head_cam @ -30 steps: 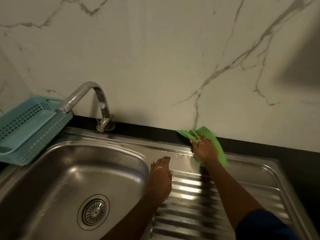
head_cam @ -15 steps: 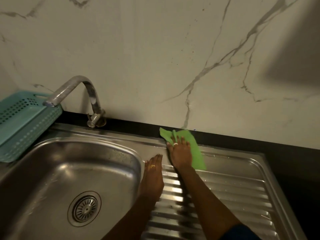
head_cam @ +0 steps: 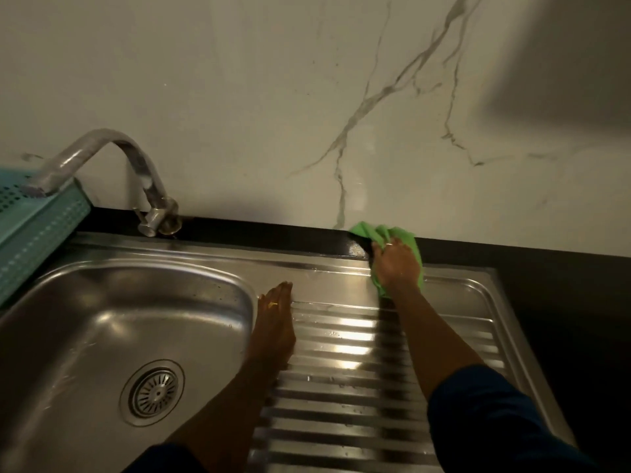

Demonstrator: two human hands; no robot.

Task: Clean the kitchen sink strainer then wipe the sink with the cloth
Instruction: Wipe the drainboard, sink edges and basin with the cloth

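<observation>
Our right hand (head_cam: 396, 268) bears down on the green cloth (head_cam: 406, 238) at the back edge of the drainboard (head_cam: 358, 370), well right of the bowl (head_cam: 102, 319), its fingers (head_cam: 391, 246) curled into the bunched fabric where the steel meets the black bench (head_cam: 563, 302). Our left hand (head_cam: 275, 322) lies flat on the ridge just right of the bowl — fingers (head_cam: 281, 292) straight and pressed together, holding nothing. The strainer (head_cam: 154, 392) sits in the bowl's floor, the tap (head_cam: 143, 172) stands behind the bowl, and a teal basket (head_cam: 34, 227) rests at its far left — partly out of view.
</observation>
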